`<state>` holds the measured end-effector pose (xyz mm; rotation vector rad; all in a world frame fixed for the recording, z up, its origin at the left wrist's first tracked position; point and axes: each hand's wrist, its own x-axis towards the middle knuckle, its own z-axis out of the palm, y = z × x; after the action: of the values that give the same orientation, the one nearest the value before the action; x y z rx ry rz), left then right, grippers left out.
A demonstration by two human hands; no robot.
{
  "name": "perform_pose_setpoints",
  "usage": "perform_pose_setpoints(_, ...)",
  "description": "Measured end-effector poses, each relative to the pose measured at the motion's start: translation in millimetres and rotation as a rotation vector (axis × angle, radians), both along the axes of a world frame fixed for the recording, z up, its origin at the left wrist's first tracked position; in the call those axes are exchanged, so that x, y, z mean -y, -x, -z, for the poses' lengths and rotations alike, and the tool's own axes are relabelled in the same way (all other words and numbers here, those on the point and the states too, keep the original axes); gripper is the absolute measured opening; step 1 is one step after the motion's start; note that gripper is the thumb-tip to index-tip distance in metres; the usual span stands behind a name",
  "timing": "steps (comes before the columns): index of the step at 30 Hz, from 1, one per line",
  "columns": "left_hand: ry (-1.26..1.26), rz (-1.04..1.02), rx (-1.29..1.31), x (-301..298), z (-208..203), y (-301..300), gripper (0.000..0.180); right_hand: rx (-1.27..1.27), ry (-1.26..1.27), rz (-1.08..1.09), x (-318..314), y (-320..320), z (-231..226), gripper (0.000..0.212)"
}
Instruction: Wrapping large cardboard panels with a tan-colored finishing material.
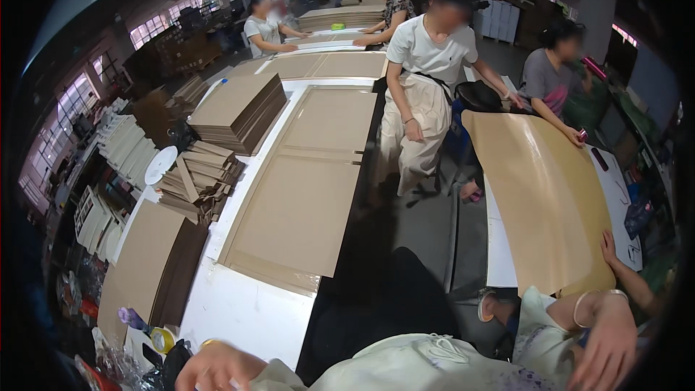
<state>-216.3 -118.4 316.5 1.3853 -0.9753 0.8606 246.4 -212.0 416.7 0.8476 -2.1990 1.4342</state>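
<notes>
Beside the near left corner of the white bench (250, 318), the left hand (221, 368) is held low with its fingers loosely spread and bent; it is blurred and cut off by the lower rim, so I cannot tell whether it touches anything. Nearest to it are a yellow tape roll (161, 339) and a dark flat object (152, 353). Well apart, the right hand (607, 344) hangs half open, fingers loosely extended downward, with nothing visible in its grasp.

Along the right edge of the bench lies a large brown panel (289, 206), flat, with clear shiny film at its near end. Along the left edge, from near to far, stand a stack of brown boards (145, 250), a loose heap of brown strips (206, 174) and another board stack (239, 108).

Crumpled clear plastic (112, 362) sits off the near left corner; its contents cannot be made out. On the right-hand table, a co-worker's hand (609, 247) touches the right edge of a glossy tan sheet (539, 195).
</notes>
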Motion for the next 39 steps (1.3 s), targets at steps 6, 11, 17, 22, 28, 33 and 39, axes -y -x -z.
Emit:
perform_pose_setpoints(6,-0.206,-1.239,-1.173,-42.5,108.8,-74.1,0.041,0.009,0.613,1.035,-44.6,-10.0,102.9,0.049)
perform_pose_setpoints(11,-0.557,-1.254,-1.173,-51.8,144.9,-92.2,0.045,0.236,0.635,1.112,-70.2,-13.0,141.0,0.049)
perform_pose_setpoints(17,-0.545,-1.150,-1.135,-62.8,153.4,-112.8,0.039,0.316,0.717,0.997,-88.2,-5.0,173.1,0.048)
perform_pose_setpoints(22,-0.488,-1.167,-1.167,-64.2,160.6,-110.3,0.043,0.321,0.743,1.042,-89.9,-6.4,194.8,0.047)
perform_pose_setpoints(28,-0.431,-1.166,-1.201,-64.6,178.6,-102.6,0.042,0.457,0.858,1.306,-82.5,0.8,216.3,0.039)
perform_pose_setpoints(33,-0.473,-1.076,-1.180,-71.8,181.7,-145.0,0.044,0.121,0.880,2.082,-58.1,-70.9,288.5,0.030)
perform_pose_setpoints(39,-0.603,-1.030,-1.120,-68.8,176.2,-182.2,0.047,-0.490,0.396,3.337,32.8,-233.7,400.9,0.044)
